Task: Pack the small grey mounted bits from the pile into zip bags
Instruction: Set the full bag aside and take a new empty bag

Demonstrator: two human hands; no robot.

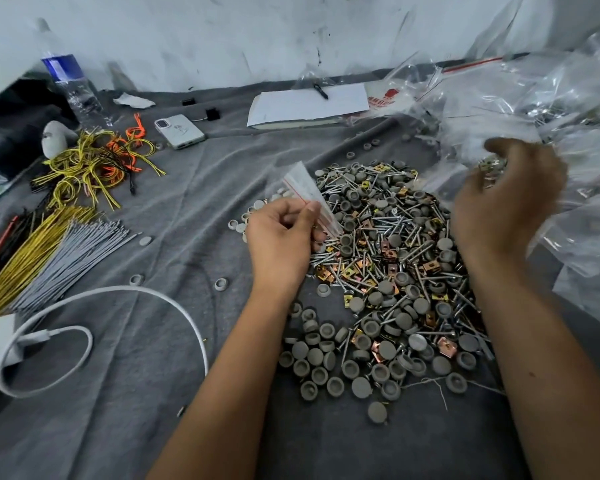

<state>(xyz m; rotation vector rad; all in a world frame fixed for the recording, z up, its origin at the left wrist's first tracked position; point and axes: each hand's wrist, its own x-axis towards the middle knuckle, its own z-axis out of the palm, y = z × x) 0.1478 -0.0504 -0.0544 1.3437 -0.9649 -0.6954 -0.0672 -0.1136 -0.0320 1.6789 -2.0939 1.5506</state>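
While the left hand (280, 233) pinches it, zip bag (309, 195) tilts up-left — lengthwise.

Scuffed white wall (222, 36) behind a work surface under wrinkled grey cloth (118, 427), in even light.

Two bare forearms, left hand (279, 233) and right hand (506, 199) ungloved, no sleeves in view

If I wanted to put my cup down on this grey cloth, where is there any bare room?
Best is the bare cloth between the wire bundles, the phone and the left hand. The near cloth right of the white cable is bare too. The parts pile and plastic bags crowd the right side.
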